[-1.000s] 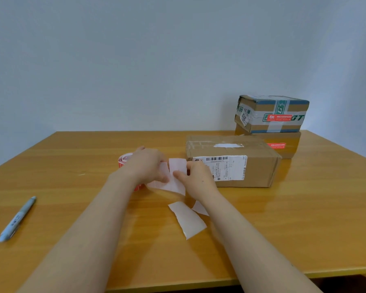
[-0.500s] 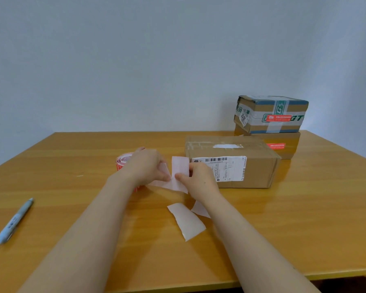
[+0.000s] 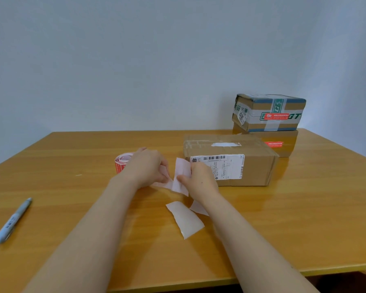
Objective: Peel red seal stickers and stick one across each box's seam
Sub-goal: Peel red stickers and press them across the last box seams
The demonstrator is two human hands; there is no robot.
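Mid-frame, left hand [image 3: 145, 166] and right hand [image 3: 199, 179] each pinch the sticker strip [image 3: 181, 176]: peeling. Next, likely: lay a freed seal over the seam of the near box [image 3: 256, 166].

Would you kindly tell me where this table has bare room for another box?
Bare table: between the pen and sticker roll, and near-right, before the labelled box. Crowded: the centre, around the held sticker strip and the paper scraps near it, and the stacked boxes far right.
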